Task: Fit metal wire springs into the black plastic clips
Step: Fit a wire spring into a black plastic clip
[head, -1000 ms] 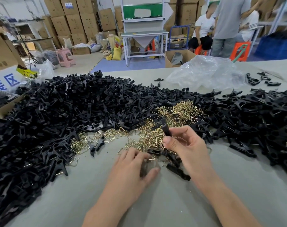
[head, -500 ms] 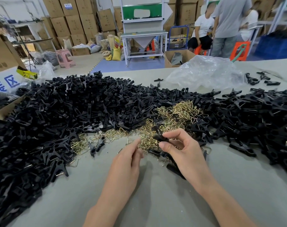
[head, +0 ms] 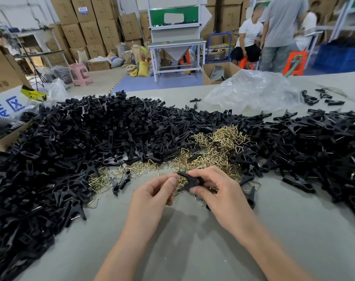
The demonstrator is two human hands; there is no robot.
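Observation:
My right hand [head: 217, 191] grips a black plastic clip [head: 189, 180] between thumb and fingers, a little above the table. My left hand [head: 156, 191] is right beside it, fingertips pinched together at the clip's open end; whether a wire spring sits between them I cannot tell. Just behind my hands lies a heap of brass-coloured wire springs [head: 213, 151]. A large pile of black clip parts [head: 81, 145] covers the left and middle of the table. Another pile of black clips [head: 318, 147] fills the right side.
The grey table [head: 182, 240] shows bare surface in front of my hands. A crumpled clear plastic bag [head: 251, 92] lies at the back right. A cardboard box [head: 2, 138] stands at the left edge. People sit and stand by shelves in the background.
My left hand has lifted off the table and come up to the clip. My right hand turned the clip from upright to lying sideways between both hands.

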